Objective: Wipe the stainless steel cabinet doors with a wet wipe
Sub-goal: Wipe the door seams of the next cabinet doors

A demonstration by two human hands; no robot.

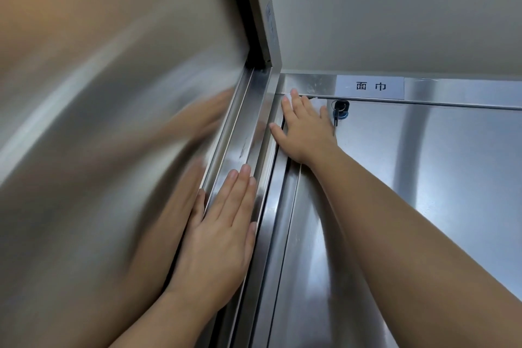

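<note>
The right hand lies flat, fingers straight, on the upper left corner of the right cabinet door, just beside the key and below the paper label. The left hand presses flat on the edge of the left cabinet door at lower centre and grasps nothing. The wet wipe is not plainly visible; a white sliver by the right fingertips may be its edge. This door's wiping seems barely begun, with most of its face still to do.
</note>
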